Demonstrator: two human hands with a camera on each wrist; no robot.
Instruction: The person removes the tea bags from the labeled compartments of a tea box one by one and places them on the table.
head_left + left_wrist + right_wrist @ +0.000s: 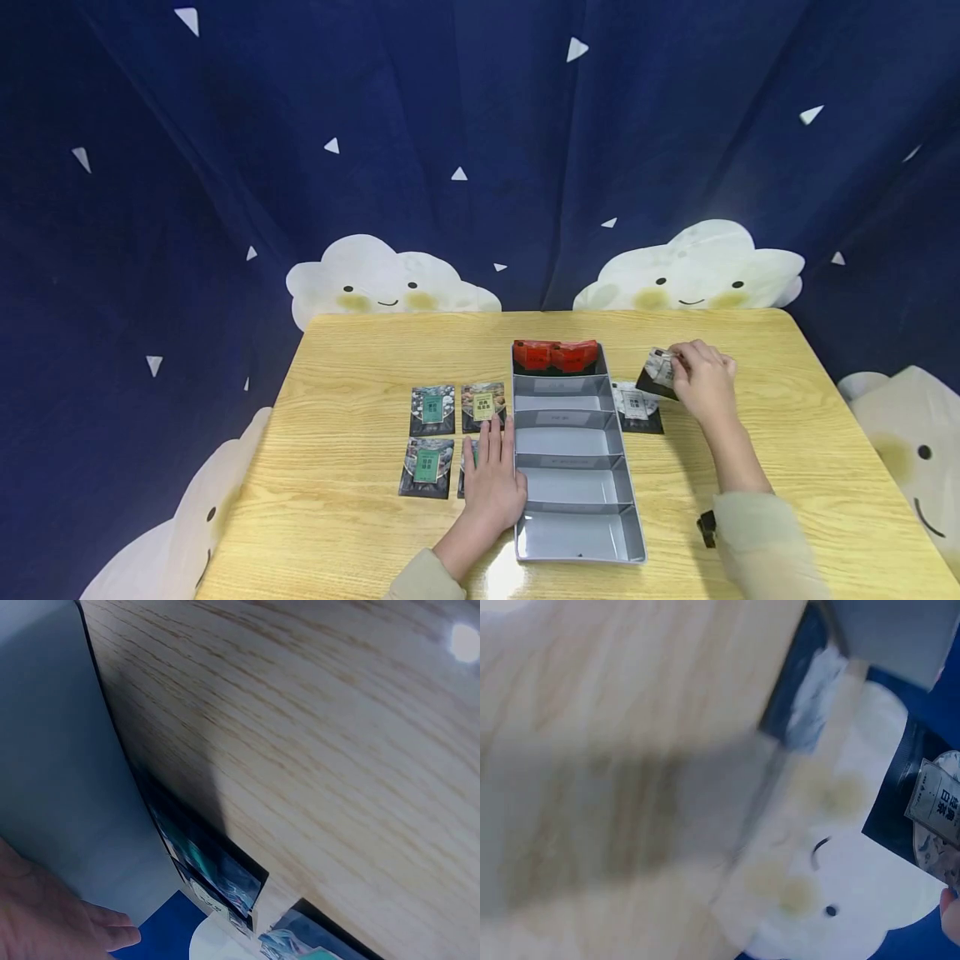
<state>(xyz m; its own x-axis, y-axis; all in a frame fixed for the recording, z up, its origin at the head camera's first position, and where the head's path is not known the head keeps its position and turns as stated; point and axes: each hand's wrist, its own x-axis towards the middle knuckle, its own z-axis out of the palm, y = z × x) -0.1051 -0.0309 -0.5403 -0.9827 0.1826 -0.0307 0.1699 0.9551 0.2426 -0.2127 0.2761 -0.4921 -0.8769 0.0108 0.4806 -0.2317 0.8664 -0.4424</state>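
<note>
My right hand point(705, 383) pinches a black-and-white tea sachet point(657, 372), held tilted above the table right of a grey divided tray point(572, 537). In the right wrist view the same sachet point(934, 799) shows a pale label, with a fingertip at its edge. Another white-labelled sachet point(637, 407) lies beside the tray's right wall. My left hand point(492, 492) rests against the tray's left side, fingers extended, partly covering a green-labelled sachet point(467, 468). Red sachets point(573, 358) stand in the tray's far compartment.
Left of the tray lie a yellow-labelled sachet point(483, 404) and two green-labelled ones, one far point(432, 410) and one near. A small black object point(707, 528) is beside the right sleeve. Behind the wooden table point(337, 533) hangs a dark blue curtain point(480, 100) with clouds.
</note>
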